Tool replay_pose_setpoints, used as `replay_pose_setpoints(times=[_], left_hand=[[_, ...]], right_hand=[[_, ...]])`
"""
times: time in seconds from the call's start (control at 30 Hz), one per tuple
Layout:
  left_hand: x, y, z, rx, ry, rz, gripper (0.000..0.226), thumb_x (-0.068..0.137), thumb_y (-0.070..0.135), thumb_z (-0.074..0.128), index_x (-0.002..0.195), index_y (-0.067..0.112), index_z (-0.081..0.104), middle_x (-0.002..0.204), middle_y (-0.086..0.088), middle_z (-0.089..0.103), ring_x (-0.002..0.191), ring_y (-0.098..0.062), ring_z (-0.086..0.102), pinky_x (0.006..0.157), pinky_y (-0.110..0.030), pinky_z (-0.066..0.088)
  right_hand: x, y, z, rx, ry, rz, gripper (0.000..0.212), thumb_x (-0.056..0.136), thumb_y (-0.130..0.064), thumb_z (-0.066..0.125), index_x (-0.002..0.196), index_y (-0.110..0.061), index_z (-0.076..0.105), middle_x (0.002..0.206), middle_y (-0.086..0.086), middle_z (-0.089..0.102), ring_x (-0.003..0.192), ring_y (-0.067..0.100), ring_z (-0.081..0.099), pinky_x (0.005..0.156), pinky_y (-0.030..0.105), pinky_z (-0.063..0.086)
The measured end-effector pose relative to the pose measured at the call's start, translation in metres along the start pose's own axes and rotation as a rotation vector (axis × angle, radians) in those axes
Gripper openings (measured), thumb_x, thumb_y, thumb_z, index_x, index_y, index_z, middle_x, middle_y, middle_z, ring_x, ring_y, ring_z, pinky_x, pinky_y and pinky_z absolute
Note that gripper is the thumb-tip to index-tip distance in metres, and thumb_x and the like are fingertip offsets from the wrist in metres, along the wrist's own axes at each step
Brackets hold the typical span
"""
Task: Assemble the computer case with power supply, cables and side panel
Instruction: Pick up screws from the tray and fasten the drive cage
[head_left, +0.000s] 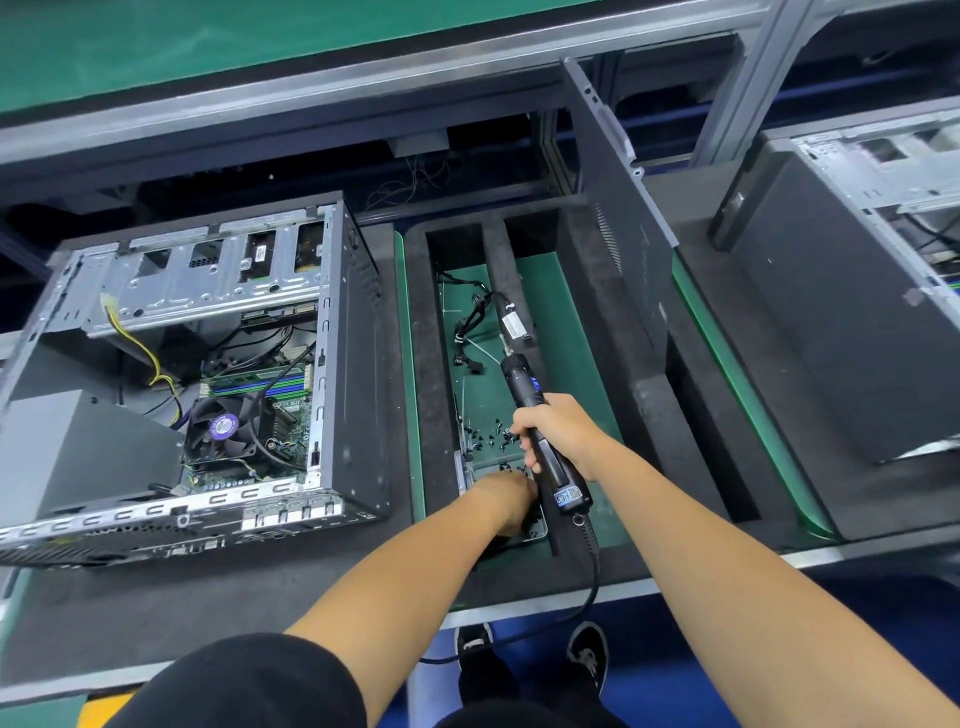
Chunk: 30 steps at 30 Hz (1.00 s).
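Leftward of both hands, the open computer case (197, 374) lies on its side on the dark desk (218, 587), its fan (224, 428) and yellow wiring (140, 348) exposed. The right hand (553, 434) has its fingers (524, 441) wrapped around a black electric screwdriver (535, 415), whose cord (587, 587) trails back toward the body. Just below those fingers, the left hand (506, 501) dips into a small clear tray (467, 467) of screws (its fingers are hidden, so I cannot tell their state). Loose black screws (491, 439) scatter beside the right fingers on the green mat (545, 291); beyond the tool's tip lies a cable bundle (475, 327). Farther right, a dark side panel (623, 208) stands upright.
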<state>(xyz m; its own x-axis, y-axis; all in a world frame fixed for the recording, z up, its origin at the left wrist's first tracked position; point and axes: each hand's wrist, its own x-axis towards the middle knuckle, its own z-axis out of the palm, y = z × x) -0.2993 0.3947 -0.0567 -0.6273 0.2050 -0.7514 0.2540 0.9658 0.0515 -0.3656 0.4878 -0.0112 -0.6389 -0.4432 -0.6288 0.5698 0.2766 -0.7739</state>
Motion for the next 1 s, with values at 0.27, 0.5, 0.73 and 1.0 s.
replay_pose_setpoints(times=[0.27, 0.5, 0.73, 1.0], left_hand=[[-0.0025, -0.0011, 0.0001, -0.017, 0.034, 0.003, 0.043, 0.085, 0.001, 0.057, 0.128, 0.003, 0.051, 0.121, -0.014, 0.058, 0.103, -0.03, 0.06, 0.07, -0.031, 0.044], [-0.003, 0.0001, 0.002, 0.068, 0.056, 0.006, 0.044, 0.085, 0.001, 0.059, 0.128, 0.006, 0.051, 0.12, -0.012, 0.059, 0.104, -0.029, 0.06, 0.074, -0.033, 0.047], [-0.0013, -0.0017, -0.0002, 0.098, 0.009, 0.023, 0.038, 0.087, 0.001, 0.059, 0.124, 0.005, 0.055, 0.117, -0.01, 0.062, 0.097, -0.026, 0.06, 0.076, -0.034, 0.048], [-0.002, 0.0021, 0.0022, 0.134, 0.053, 0.013, 0.035, 0.086, 0.0, 0.059, 0.121, 0.005, 0.058, 0.114, -0.011, 0.062, 0.102, -0.028, 0.061, 0.068, -0.032, 0.044]], right_hand=[[0.0003, 0.0011, 0.0006, -0.014, 0.004, -0.009, 0.013, 0.078, 0.0, 0.063, 0.082, -0.005, 0.051, 0.059, 0.011, 0.053, 0.044, 0.024, 0.05, 0.045, 0.029, 0.045], [0.001, 0.0034, 0.001, -0.021, 0.019, -0.012, 0.015, 0.076, -0.001, 0.064, 0.083, -0.005, 0.051, 0.059, 0.011, 0.054, 0.044, 0.024, 0.05, 0.045, 0.029, 0.045], [0.0019, 0.0044, 0.0011, -0.025, 0.016, -0.018, 0.014, 0.075, -0.002, 0.064, 0.082, -0.005, 0.052, 0.058, 0.011, 0.055, 0.044, 0.025, 0.052, 0.046, 0.03, 0.046], [0.0036, 0.0048, -0.0001, -0.017, 0.013, -0.013, 0.014, 0.076, -0.002, 0.064, 0.082, -0.005, 0.052, 0.059, 0.011, 0.055, 0.045, 0.025, 0.051, 0.046, 0.03, 0.046]])
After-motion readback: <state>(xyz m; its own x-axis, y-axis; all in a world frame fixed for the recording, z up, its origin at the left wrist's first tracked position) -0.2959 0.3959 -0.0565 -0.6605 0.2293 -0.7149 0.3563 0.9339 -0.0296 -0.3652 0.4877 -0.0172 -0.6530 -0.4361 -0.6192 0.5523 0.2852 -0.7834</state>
